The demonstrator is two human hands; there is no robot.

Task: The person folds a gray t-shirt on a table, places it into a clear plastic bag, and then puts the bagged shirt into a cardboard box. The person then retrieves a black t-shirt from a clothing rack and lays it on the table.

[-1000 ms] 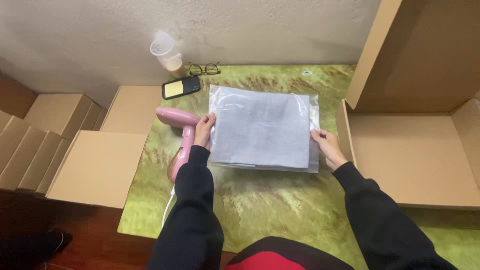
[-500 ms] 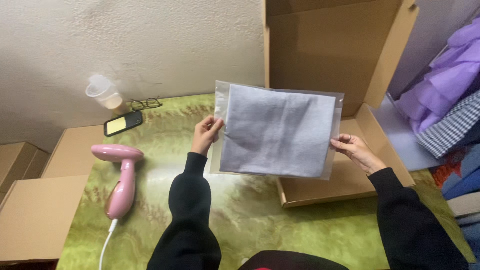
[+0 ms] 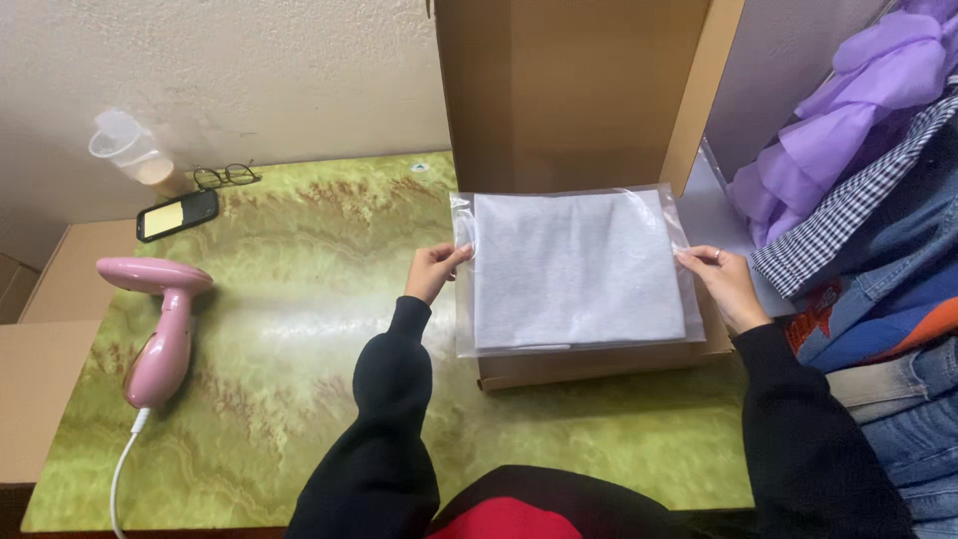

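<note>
The left hand [image 3: 434, 269] pinches the left edge of a clear plastic bag [image 3: 576, 269] holding a folded grey cloth [image 3: 579, 268], thumb and fingers closed on the film. The right hand [image 3: 725, 284] pinches the bag's right edge in the same closed grip. Half a second ago the bag was held up and tilted in the air in front of the open cardboard box [image 3: 599, 364]; now it has come down and lies nearly flat over the box's shallow tray, covering most of it, with the tray's front wall showing below the bag. The box lid [image 3: 559, 90] stands upright behind it.

The box rests on the green marbled worktop [image 3: 299, 329]. Well to the left lies a pink handheld steamer [image 3: 160, 334] with its white cord, in the same place as before. Behind it are a dark phone [image 3: 177, 215], a pair of glasses [image 3: 225, 176] and a clear plastic cup [image 3: 130, 148]. To the right hang purple, checked and denim clothes [image 3: 868, 180].
</note>
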